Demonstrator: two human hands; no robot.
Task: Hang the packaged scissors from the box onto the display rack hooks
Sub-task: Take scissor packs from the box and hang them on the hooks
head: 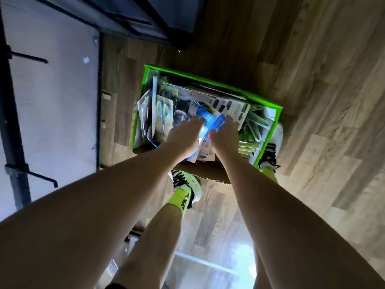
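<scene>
A blue packet (209, 122) with white print and a red patch at its near end lies on top of the heap inside the box (208, 79), a carton with bright green edges standing on the wooden floor (312, 80). The packet sits right between the two hands. The left hand (184, 135) reaches down with fingers stretched nearly straight, the tips touching the packet's left edge. The right hand (226, 133) comes in from the other side, fingers extended over the packet's right edge; whether either hand has actually closed on it cannot be told, since the backs of the hands cover the contact.

Left of the left hand, a clear pack holding pale-handled scissors (163, 115) stands on edge against the box wall. Beyond the right hand lie grey and white cards and a bundle of green-handled packs (253, 124). Far to the left, dark hooks (35, 59) jut from a pale display rack (52, 90). Below the arms, yellow socks and laced shoes (185, 184) flank the box.
</scene>
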